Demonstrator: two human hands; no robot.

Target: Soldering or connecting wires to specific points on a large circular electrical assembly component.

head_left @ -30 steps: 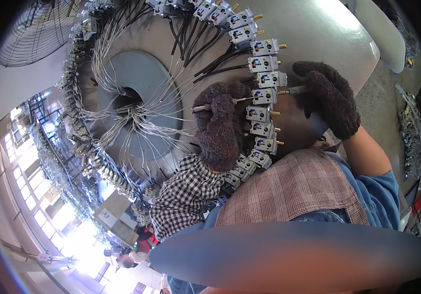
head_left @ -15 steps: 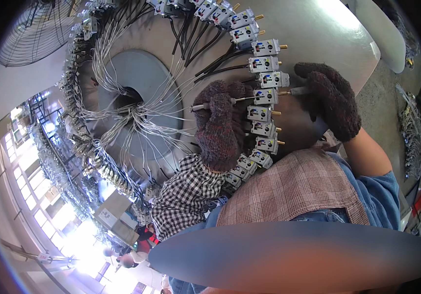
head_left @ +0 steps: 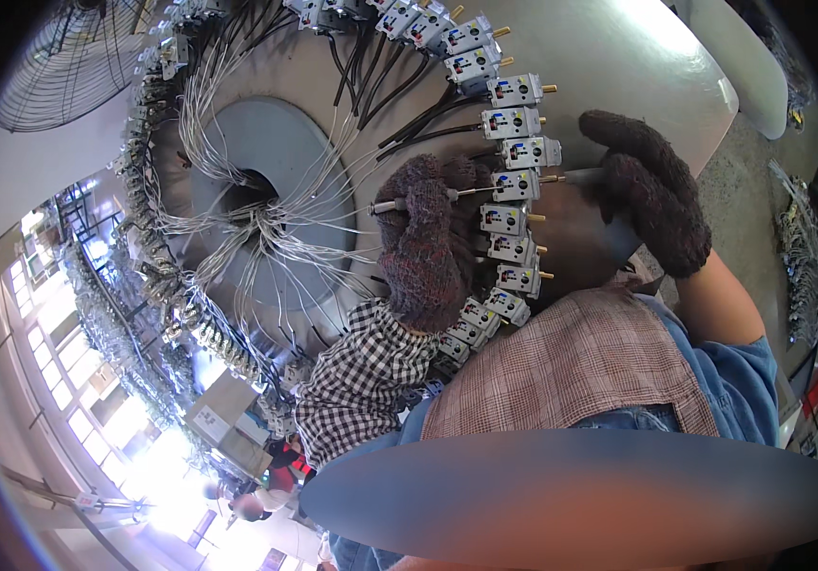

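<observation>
Thick dark knit gloves cover both hands. My left hand (head_left: 423, 238) is closed around a slim metal screwdriver-like tool (head_left: 390, 206). Its thin shaft runs right to the face of a small silver control unit with a brass stem (head_left: 515, 186), which looks like a thermostat. On the other side, my right hand (head_left: 651, 190) grips a grey cylindrical tool (head_left: 584, 177), lined up with that unit's brass stem. Its upper finger points out, away from the tool; the grip itself is partly hidden by the glove. Similar units (head_left: 513, 124) stand above and below in a curved row.
The units ring a round metal table (head_left: 609, 57) with a grey disc (head_left: 318, 152) at its middle. Thin silvery tubes (head_left: 214, 143) and black sleeves (head_left: 394, 95) run inward. A wire-guarded fan (head_left: 76, 67) is at upper left; cardboard boxes (head_left: 223, 409) and a person (head_left: 256, 500) are at lower left.
My right hand has shifted slightly right and down, its upper finger stretching further out. My left hand and its tool stay in place.
</observation>
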